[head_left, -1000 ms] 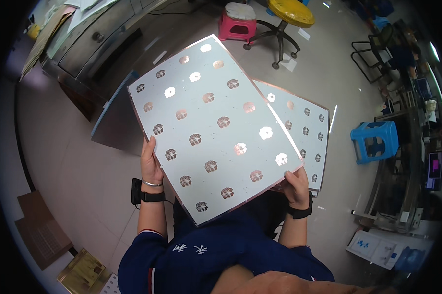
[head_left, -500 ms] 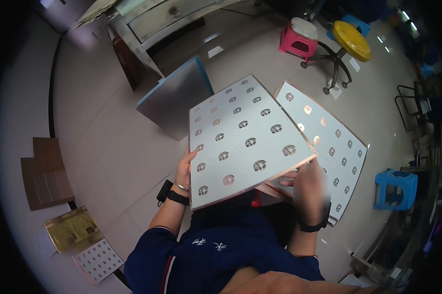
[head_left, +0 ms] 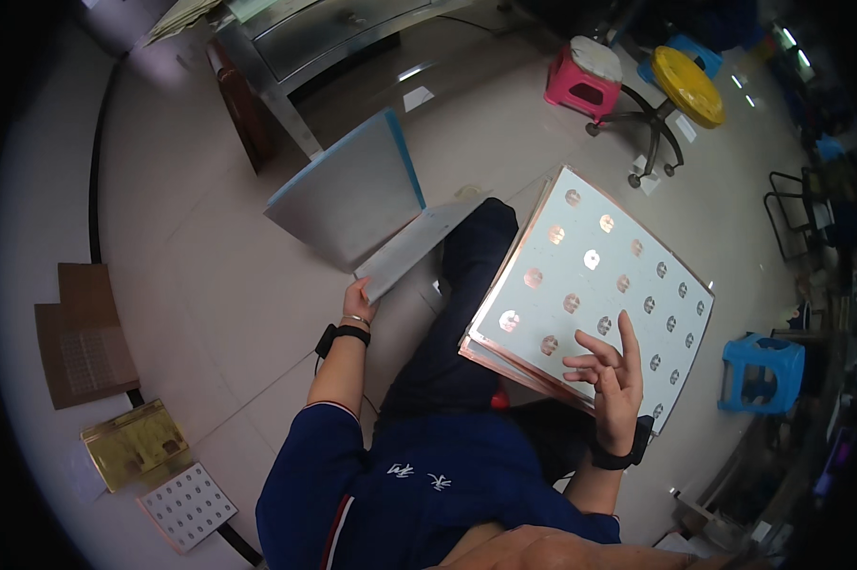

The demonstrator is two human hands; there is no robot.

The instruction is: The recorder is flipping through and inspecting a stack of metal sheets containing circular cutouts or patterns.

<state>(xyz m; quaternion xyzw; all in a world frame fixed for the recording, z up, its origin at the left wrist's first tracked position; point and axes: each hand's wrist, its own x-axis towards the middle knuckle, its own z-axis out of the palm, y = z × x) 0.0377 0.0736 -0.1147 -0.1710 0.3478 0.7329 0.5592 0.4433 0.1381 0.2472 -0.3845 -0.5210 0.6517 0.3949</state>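
Observation:
My left hand (head_left: 358, 299) grips the near corner of a thin grey-white sheet (head_left: 411, 247), tilted up on its edge beside my knee. Just beyond it stands a grey panel with a blue edge (head_left: 348, 199); I cannot tell whether the two touch. Across my right thigh lies a stack of white, copper-edged plates (head_left: 628, 249), the top one bearing rows of round dark and coppery marks. Over this plate's near right part hovers my right hand (head_left: 618, 394), fingers spread and holding nothing.
A metal cabinet with a drawer (head_left: 343, 33) stands ahead. Pink (head_left: 580, 85) and blue stools (head_left: 762, 372) and a wheeled yellow stool (head_left: 687, 87) are to the right. Brown cardboard (head_left: 86, 347), a gold sheet (head_left: 136, 444) and a small patterned plate (head_left: 189, 506) lie left.
The upper plate has swung left off the stack in my left hand, now seen nearly edge-on. My right hand has let go of it and opened, uncovering the top of the stack.

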